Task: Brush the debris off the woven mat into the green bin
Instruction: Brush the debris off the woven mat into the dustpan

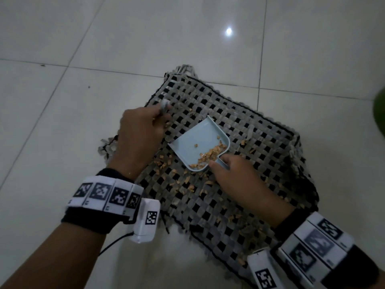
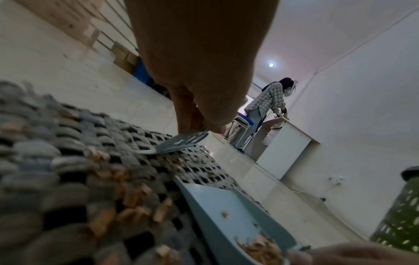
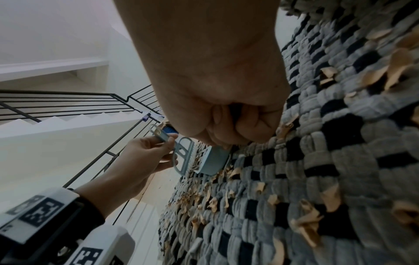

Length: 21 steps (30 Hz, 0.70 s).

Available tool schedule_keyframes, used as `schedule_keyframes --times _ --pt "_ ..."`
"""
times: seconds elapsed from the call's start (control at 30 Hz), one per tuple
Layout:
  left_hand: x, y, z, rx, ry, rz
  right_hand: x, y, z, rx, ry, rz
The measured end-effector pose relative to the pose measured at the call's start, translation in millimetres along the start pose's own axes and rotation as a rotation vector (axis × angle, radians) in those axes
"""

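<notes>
Our left hand grips brush | our right hand grips dustpan handle | scraps inside | mat littered

A: What does the left hand have?

B: Its fingers pinch the handle of a small pale blue brush, whose head rests on the woven mat.

A: And the mat?

B: Grey and black weave, strewn with tan debris. A pale blue dustpan lies on it just beside the scraps, with more scraps piled at its near end. A blurred fingertip shows at the bottom edge.

A: Anything farther off?

B: The green bin, perforated, stands on the floor at the right. A person in a checked shirt leans over a white counter.
</notes>
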<state>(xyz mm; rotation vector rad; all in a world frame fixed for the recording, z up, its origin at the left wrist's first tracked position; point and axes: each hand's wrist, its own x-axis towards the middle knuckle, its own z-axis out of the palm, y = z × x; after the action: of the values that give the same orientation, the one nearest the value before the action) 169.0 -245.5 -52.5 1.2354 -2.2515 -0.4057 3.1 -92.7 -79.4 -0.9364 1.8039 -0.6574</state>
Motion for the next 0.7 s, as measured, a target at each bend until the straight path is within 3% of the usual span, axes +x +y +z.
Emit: schedule_keyframes --times 0.2,0.4,0.53,0.7 --pt "5.4 3.7 -5.6 -0.005 0.101 -0.033 -0.4 -1.9 0.0 -0.003 -0.009 0.001" --pt "5.3 10.0 9.7 -0.087 0.024 -0.057 -0.6 -0.1 0.0 -0.027 0.005 -0.02" --pt "9.6 1.4 1.7 -0.084 0.126 -0.063 0.4 0.3 0.3 -0.044 0.001 -0.02" --pt "5.0 10.4 15.5 -0.113 0.021 -0.039 1.7 1.2 -1.0 -0.051 -0.005 -0.023"
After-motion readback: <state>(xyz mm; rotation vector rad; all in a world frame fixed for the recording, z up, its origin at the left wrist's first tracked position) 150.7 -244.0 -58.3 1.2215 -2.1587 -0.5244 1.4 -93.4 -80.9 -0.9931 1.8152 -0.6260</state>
